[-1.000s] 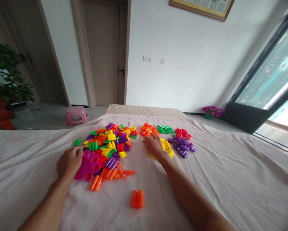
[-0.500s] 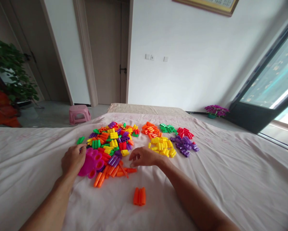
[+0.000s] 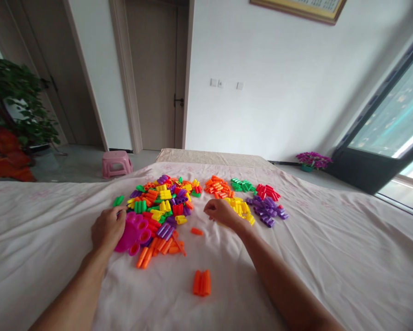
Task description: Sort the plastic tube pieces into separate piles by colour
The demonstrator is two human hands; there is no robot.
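My left hand (image 3: 108, 228) is closed at the left edge of a magenta paw-shaped plastic piece (image 3: 129, 233), its fingertips mostly hidden. Beside that piece lies a mixed heap of coloured plastic tube blocks (image 3: 165, 194), with orange blocks (image 3: 149, 253) at its near side. My right hand (image 3: 222, 214) hovers with curled fingers in front of the yellow blocks (image 3: 241, 208); whatever its fingers pinch cannot be made out. A single orange block (image 3: 197, 231) lies between the heap and my right hand. Nearer to me is an orange three-tube block (image 3: 201, 282).
Sorted piles of orange blocks (image 3: 217, 186), green blocks (image 3: 243, 185), red blocks (image 3: 267, 192) and purple blocks (image 3: 266, 210) lie at the back right. A wrinkled pale cloth (image 3: 330, 257) covers the table. Beyond stand a pink stool (image 3: 117, 164) and a pot of purple flowers (image 3: 313, 160).
My right hand has moved away from the near orange blocks, up and right towards the yellow pile. One orange block now lies apart from the heap. My left hand stays by the magenta piece.
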